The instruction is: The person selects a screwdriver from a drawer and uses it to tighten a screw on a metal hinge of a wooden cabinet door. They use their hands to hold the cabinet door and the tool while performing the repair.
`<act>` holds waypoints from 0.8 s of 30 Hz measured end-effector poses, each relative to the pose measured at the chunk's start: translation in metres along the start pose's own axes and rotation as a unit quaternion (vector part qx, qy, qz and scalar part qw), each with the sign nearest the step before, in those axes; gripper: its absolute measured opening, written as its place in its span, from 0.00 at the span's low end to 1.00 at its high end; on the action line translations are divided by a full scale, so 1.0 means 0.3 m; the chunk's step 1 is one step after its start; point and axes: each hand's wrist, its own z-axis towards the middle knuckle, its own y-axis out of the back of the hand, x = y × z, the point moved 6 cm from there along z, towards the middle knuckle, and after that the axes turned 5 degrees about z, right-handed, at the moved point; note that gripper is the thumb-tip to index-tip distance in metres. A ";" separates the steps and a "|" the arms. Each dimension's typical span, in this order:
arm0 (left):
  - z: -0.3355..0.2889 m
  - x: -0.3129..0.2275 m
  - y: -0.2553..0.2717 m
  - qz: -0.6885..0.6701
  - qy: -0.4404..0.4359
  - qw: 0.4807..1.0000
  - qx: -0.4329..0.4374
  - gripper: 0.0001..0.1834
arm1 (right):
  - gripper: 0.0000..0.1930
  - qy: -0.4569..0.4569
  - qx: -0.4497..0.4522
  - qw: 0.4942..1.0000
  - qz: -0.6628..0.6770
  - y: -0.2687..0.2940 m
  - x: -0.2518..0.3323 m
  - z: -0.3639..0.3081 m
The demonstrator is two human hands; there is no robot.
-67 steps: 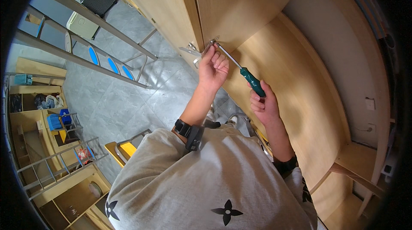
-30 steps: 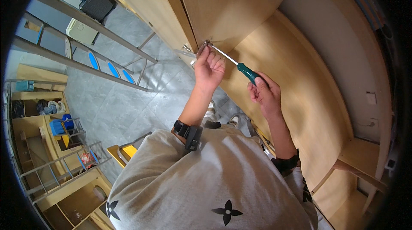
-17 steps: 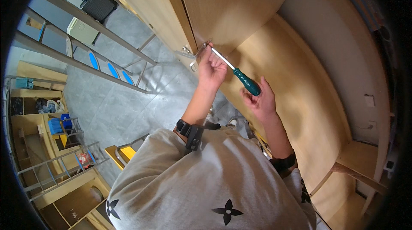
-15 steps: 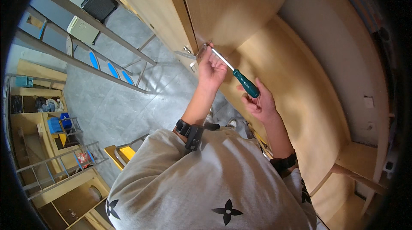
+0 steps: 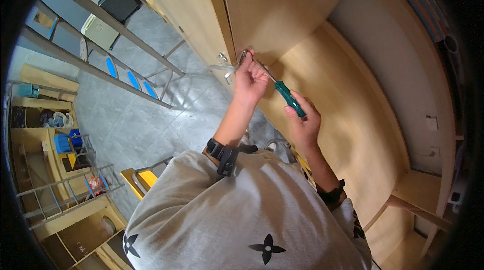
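Observation:
A screwdriver with a green handle (image 5: pixel 289 98) and a thin metal shaft slants up and left toward a wooden cabinet panel (image 5: pixel 282 13). My right hand (image 5: pixel 306 123) is closed on the lower end of its handle. My left hand (image 5: pixel 251 82) is raised to the panel edge, its fingers curled at a small silver metal fitting (image 5: pixel 242 58) there. The screwdriver's shaft runs up beside those fingers, and its tip is hidden behind them. A dark strap with a black device (image 5: pixel 224 158) sits on my left wrist, and another dark band (image 5: pixel 333 194) is on the right.
Left of the panel edge is a door with a metal handle (image 5: pixel 222 58). A metal ladder frame with blue treads (image 5: pixel 133 81) stands at left on grey tiles. A yellow folding seat (image 5: pixel 136 183) is beside me. Curving around my right is a wooden board (image 5: pixel 348 118).
My right hand's fingers, spread around the screwdriver's handle before, are now closed on it. The handle has turned a little. My left hand stays at the metal fitting.

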 end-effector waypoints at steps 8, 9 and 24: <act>0.003 -0.009 0.004 0.007 0.011 1.000 0.016 0.04 | 0.22 -0.513 0.110 0.604 0.600 -0.059 -0.125 -0.074; -0.003 -0.013 -0.002 0.005 0.008 1.000 0.015 0.04 | 0.22 -0.515 0.113 0.603 0.599 -0.062 -0.120 -0.075; 0.002 0.000 0.001 -0.046 0.024 0.999 0.002 0.05 | 0.21 -0.328 0.062 0.851 0.406 -0.008 -0.105 -0.023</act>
